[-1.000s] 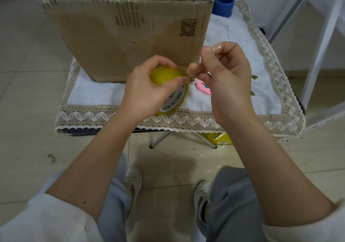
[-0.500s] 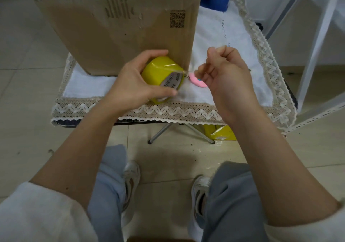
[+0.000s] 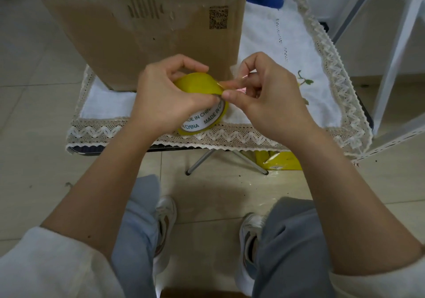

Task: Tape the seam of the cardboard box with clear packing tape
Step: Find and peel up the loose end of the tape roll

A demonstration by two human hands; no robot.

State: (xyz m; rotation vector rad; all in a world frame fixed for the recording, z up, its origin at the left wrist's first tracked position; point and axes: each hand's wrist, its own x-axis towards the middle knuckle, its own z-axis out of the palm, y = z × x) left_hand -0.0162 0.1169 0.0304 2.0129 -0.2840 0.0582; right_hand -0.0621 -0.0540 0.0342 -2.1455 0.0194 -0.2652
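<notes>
- Presently, your left hand [image 3: 170,95] gripped the round yellow tape roll [image 3: 202,104].
- Your right hand [image 3: 264,95] pinched its loose end, just beside, rightward.

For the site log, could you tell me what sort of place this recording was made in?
Probably a room at home or a small informal packing spot, not a warehouse: a lace-edged cloth covers a small folding table, the floor is tiled, and a cardboard box stands on the cloth.
</notes>
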